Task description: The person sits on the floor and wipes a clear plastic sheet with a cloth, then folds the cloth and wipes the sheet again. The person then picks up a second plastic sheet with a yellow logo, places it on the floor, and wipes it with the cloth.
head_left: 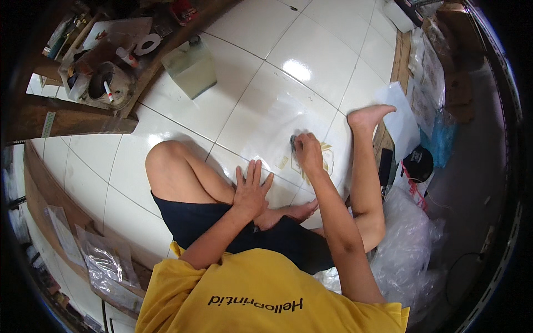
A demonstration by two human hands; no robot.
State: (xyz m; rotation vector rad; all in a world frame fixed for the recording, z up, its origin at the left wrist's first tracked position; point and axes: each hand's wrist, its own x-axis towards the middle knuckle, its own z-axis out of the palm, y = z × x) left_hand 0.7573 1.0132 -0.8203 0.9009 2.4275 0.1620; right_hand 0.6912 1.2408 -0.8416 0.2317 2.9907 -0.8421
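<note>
A clear plastic sheet or bag with a gold printed design lies flat on the white tiles between my legs. My right hand is closed over the design, its fingers pinching a small dark grey wad against the plastic. What the wad is made of is too small to tell. My left hand rests with fingers stretched and spread at the near left edge of the plastic, holding nothing.
A square container of cloudy liquid stands beyond my left knee. A wooden bench with an ashtray is at far left. Plastic bags, a black phone and a black round item lie to my right.
</note>
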